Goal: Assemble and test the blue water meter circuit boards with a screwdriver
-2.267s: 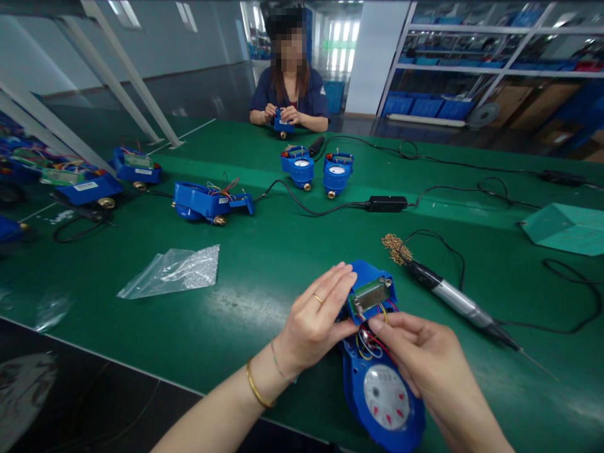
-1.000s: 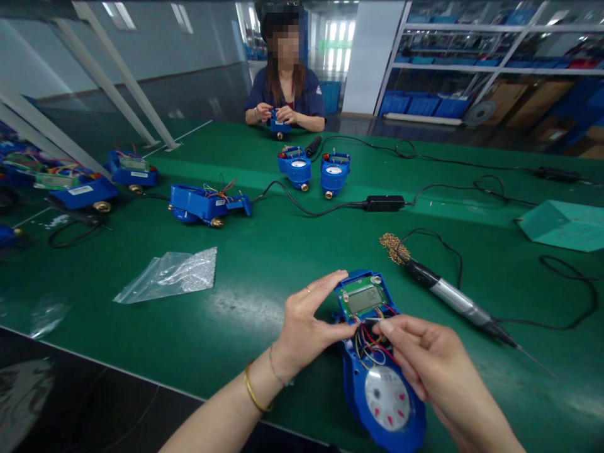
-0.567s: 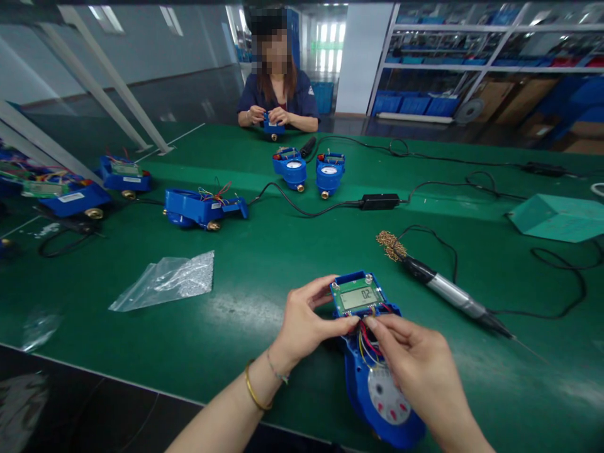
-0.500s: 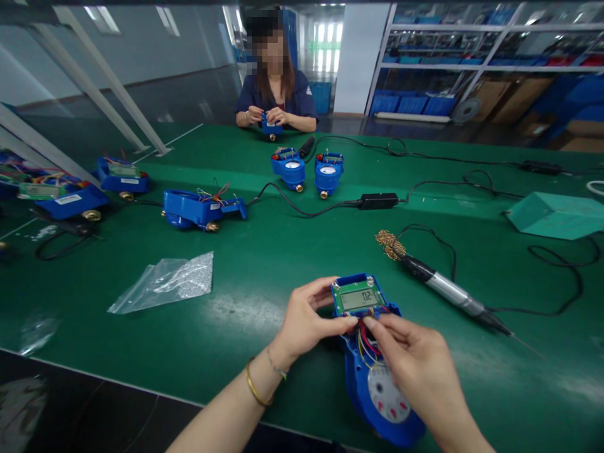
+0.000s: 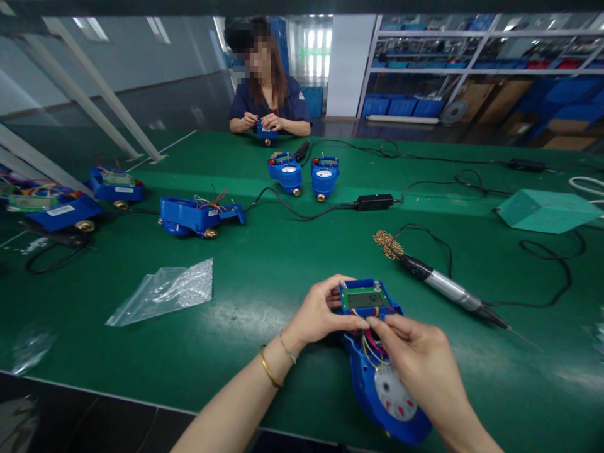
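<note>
A blue water meter (image 5: 361,384) lies on the table in front of me, its round dial towards me and its housing open. At its far end sits a green circuit board with a display (image 5: 365,299) showing digits. My left hand (image 5: 325,313) grips the display end from the left, fingers behind it and thumb along the near edge. With thumb and fingers closed, my right hand (image 5: 419,355) pinches at the red, yellow and white wires (image 5: 372,349) just below the board. The fingertips partly hide what they hold, and the right hand covers part of the dial.
An electric screwdriver (image 5: 453,292) lies right of the meter, beside a pile of small brass screws (image 5: 387,244). A plastic bag (image 5: 165,292) is at left. Several other blue meters (image 5: 189,217), a black adapter (image 5: 374,202) and a green box (image 5: 547,211) stand farther back. Across the table sits a co-worker (image 5: 271,104).
The view has shifted slightly, so my hands and the meter appear a little farther right. Both hands keep their grip; the meter's display looks darker and more tilted.
</note>
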Motion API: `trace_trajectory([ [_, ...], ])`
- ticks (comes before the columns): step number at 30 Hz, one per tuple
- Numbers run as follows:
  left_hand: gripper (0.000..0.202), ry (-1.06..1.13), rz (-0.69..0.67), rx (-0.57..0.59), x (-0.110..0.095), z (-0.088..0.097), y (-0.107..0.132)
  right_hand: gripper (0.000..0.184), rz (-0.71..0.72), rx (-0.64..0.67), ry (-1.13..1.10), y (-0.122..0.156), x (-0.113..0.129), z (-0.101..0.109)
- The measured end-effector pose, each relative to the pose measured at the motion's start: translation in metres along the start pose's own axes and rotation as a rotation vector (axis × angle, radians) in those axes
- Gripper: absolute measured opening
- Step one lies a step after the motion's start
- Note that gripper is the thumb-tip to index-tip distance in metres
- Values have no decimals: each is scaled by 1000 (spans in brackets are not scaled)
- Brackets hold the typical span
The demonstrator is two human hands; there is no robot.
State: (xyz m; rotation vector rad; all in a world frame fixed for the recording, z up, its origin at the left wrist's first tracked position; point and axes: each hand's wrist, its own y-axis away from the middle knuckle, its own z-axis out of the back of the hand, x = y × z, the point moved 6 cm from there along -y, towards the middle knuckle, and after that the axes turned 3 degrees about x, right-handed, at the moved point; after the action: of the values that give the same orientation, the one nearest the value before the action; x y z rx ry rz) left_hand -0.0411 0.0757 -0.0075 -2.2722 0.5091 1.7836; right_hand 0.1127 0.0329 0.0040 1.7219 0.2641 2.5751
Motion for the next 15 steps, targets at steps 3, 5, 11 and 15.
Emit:
trace_trajectory([
  [3,56,-58,-8,-33,-2,-2,0,49,5,-11,44,0,-3,0],
  [5,53,-80,-20,-51,-2,-3,1,49,0,-13,67,0,-3,0],
  [11,51,-102,-29,-55,-4,-6,1,48,-21,8,99,-2,5,1],
  [15,54,-223,-50,-83,-10,-6,0,48,7,-13,103,-3,12,-1],
])
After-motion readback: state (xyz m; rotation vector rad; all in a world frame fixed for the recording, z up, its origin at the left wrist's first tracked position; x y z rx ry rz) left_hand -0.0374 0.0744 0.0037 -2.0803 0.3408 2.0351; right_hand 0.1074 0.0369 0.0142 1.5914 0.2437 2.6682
